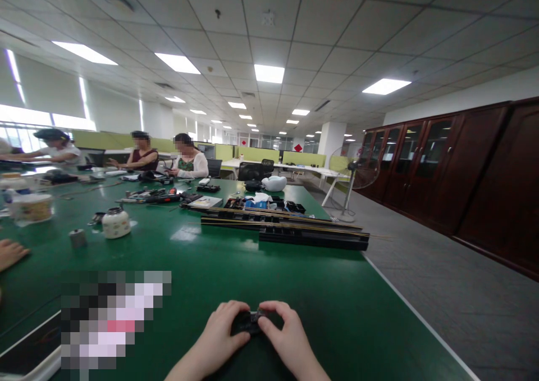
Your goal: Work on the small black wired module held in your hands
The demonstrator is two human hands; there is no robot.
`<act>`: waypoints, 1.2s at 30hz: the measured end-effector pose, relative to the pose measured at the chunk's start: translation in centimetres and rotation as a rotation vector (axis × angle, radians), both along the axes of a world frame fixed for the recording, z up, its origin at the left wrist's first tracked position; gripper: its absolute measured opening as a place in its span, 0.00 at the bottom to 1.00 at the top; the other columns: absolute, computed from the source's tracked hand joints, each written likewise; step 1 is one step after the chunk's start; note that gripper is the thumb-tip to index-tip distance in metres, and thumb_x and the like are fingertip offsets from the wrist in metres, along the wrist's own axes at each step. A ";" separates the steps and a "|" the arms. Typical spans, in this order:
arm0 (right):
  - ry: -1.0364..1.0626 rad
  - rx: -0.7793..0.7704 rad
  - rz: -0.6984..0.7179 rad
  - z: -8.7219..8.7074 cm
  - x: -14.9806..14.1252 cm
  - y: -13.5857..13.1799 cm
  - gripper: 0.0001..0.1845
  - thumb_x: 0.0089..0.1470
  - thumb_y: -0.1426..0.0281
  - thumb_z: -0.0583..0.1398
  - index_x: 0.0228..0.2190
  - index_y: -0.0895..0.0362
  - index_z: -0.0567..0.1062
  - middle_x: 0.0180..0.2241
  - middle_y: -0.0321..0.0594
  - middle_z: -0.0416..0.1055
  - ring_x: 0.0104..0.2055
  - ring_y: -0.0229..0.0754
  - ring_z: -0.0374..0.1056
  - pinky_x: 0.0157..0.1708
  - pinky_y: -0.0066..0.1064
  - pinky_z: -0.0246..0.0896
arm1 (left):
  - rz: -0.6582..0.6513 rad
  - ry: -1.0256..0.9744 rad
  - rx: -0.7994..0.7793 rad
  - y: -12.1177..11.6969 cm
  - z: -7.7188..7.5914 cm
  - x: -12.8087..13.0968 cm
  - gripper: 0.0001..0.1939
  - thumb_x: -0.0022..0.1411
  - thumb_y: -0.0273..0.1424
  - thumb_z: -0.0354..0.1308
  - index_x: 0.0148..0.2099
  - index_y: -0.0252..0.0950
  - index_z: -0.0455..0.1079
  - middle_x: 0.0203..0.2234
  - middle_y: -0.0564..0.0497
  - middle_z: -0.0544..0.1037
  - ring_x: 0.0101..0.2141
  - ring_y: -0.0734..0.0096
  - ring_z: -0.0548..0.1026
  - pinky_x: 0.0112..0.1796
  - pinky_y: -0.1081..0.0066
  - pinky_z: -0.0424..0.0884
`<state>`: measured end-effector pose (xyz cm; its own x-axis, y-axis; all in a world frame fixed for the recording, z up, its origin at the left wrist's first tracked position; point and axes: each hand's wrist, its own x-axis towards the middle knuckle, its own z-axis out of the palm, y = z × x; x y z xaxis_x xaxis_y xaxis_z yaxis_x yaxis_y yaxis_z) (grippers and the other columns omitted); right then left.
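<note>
Low in the middle of the head view, both my hands meet around a small black part (253, 326) over the green table (337, 291). Its exact kind is too small and dark to make out. My left hand (223, 330) curls its fingers and thumb about the part's left side. From the right, my right hand (286, 336) pinches the part between thumb and forefinger. A little greyish piece shows at its top between the fingertips. The underside is hidden by the hands.
Long black rails (311, 239) with thin brass-coloured rods lie ahead. A round jar (116, 223) and a small grey cylinder (77, 238) stand to the left, near another person's hand (12, 254). A white-edged device (37, 364) lies lower left. Several people sit farther back.
</note>
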<state>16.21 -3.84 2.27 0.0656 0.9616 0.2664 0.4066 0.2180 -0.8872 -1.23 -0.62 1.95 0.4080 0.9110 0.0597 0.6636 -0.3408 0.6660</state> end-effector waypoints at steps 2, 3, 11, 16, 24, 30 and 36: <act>0.040 0.003 0.025 0.2 -0.2 -0.1 0.12 0.44 0.68 0.60 0.34 0.54 0.77 0.35 0.40 0.74 0.40 0.45 0.70 0.45 0.36 0.62 | -0.002 -0.008 0.000 0.0 0.0 0.0 0.21 0.45 0.27 0.54 0.45 0.39 0.67 0.43 0.50 0.73 0.46 0.63 0.67 0.47 0.67 0.60; 0.046 0.008 0.034 0.2 -0.3 -0.1 0.12 0.44 0.68 0.60 0.34 0.54 0.77 0.36 0.40 0.74 0.41 0.45 0.69 0.46 0.36 0.62 | -0.003 -0.010 0.002 0.0 0.0 0.0 0.21 0.45 0.27 0.54 0.45 0.39 0.67 0.43 0.50 0.73 0.45 0.63 0.67 0.47 0.67 0.60; -0.180 0.062 0.091 -0.6 -0.1 0.2 0.10 0.42 0.70 0.62 0.30 0.48 0.78 0.37 0.37 0.75 0.46 0.47 0.66 0.51 0.42 0.55 | -0.016 0.012 0.039 0.2 -0.5 -0.2 0.20 0.47 0.27 0.54 0.45 0.40 0.66 0.43 0.50 0.73 0.45 0.63 0.67 0.47 0.67 0.61; -0.249 0.060 0.094 -1.2 0.1 0.2 0.11 0.41 0.71 0.62 0.30 0.46 0.78 0.38 0.35 0.75 0.46 0.47 0.66 0.51 0.42 0.53 | -0.012 0.020 0.049 0.3 -0.7 0.0 0.19 0.47 0.27 0.53 0.45 0.40 0.67 0.42 0.50 0.73 0.45 0.63 0.67 0.46 0.67 0.61; -0.219 0.024 0.087 -1.1 0.2 0.1 0.16 0.37 0.74 0.61 0.33 0.48 0.77 0.38 0.36 0.75 0.46 0.46 0.66 0.50 0.40 0.55 | 0.001 0.007 0.048 0.2 -0.6 0.0 0.22 0.46 0.27 0.54 0.47 0.41 0.66 0.44 0.51 0.73 0.47 0.62 0.67 0.48 0.67 0.61; -0.131 -0.012 0.025 -1.3 0.6 0.3 0.18 0.37 0.73 0.61 0.35 0.50 0.77 0.38 0.39 0.74 0.44 0.47 0.68 0.48 0.39 0.58 | 0.006 0.000 0.021 0.2 -0.5 -0.1 0.20 0.47 0.27 0.54 0.45 0.40 0.67 0.43 0.50 0.73 0.46 0.63 0.67 0.48 0.67 0.61; -0.142 -0.023 0.022 -1.3 0.6 0.2 0.18 0.37 0.73 0.60 0.34 0.50 0.77 0.37 0.38 0.74 0.44 0.47 0.68 0.48 0.38 0.58 | 0.038 0.011 -0.006 0.2 -0.4 0.0 0.25 0.45 0.28 0.56 0.50 0.39 0.64 0.45 0.49 0.72 0.48 0.61 0.66 0.49 0.67 0.60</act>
